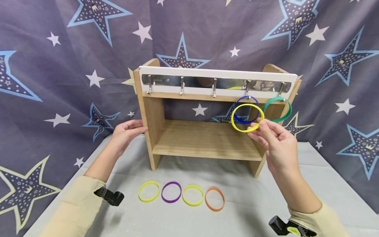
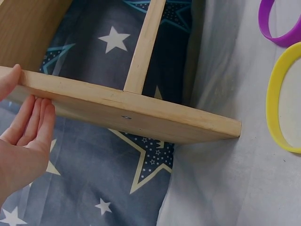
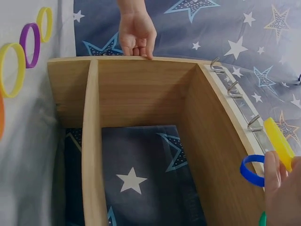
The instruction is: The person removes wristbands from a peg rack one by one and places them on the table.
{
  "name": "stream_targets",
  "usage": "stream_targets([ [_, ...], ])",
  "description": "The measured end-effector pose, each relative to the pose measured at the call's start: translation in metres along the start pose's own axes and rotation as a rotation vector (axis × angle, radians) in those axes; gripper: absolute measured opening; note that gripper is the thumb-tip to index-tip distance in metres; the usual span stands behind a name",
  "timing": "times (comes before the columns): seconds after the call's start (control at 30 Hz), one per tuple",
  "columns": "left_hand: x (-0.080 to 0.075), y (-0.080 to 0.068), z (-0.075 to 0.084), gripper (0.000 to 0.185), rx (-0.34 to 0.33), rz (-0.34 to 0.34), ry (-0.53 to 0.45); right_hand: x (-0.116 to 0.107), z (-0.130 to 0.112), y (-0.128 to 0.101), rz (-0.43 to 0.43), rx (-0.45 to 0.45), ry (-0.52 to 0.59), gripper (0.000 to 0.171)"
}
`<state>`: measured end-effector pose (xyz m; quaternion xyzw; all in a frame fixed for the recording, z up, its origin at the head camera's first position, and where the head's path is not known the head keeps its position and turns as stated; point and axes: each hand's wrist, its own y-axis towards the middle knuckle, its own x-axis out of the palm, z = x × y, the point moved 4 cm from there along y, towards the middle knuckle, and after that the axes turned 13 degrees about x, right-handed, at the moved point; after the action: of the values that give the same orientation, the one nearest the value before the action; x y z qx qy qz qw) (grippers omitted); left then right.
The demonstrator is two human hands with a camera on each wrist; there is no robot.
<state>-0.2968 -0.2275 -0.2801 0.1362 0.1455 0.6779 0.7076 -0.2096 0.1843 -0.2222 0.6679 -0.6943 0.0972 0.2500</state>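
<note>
- Fingertips of the right hand pinch a yellow silicone ring at its lower right edge, holding it upright in front of the fourth metal hook; in the right wrist view only a short yellow stretch of it shows above the fingers.
- Behind it a blue silicone ring hangs on that same hook, partly covered by the yellow one; a green silicone ring hangs on the fifth hook at the right end.
- The left hand lies flat, fingers straight, against the outer left side of the small wooden shelf rack, grasping nothing; the left wrist view cuts it off at the palm.
- The rack's board shelf holds nothing, and its three left hooks are bare.
- On the grey cloth-covered surface, in front of the rack, four rings lie in a row, just beside one another: yellow-green ring, purple ring, second yellow ring, orange ring.
- Open cloth lies right of the row.
</note>
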Motion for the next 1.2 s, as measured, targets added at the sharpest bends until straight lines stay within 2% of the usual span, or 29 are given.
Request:
stream_targets([
  [0.3, 0.0, 0.001, 0.0, 0.016, -0.011, -0.002, 0.022, -0.008, 0.008, -0.004, -0.023, 0.045, -0.034, 0.014],
  [0.53, -0.001, 0.001, 0.001, 0.018, -0.021, 0.0, 0.035, -0.015, 0.017, -0.007, -0.04, 0.122, -0.093, 0.013],
  [0.83, -0.001, 0.0, 0.001, 0.041, -0.021, -0.01, 0.04, -0.025, 0.03, -0.01, -0.043, 0.197, -0.18, 0.014],
  [1.1, -0.001, 0.001, -0.001, 0.029, -0.025, -0.001, 0.055, -0.03, 0.039, -0.011, -0.062, 0.232, -0.221, 0.02],
  [1.2, -0.001, 0.001, -0.001, 0.03, -0.023, 0.0, 0.061, -0.032, 0.041, -0.011, -0.063, 0.259, -0.221, 0.02],
])
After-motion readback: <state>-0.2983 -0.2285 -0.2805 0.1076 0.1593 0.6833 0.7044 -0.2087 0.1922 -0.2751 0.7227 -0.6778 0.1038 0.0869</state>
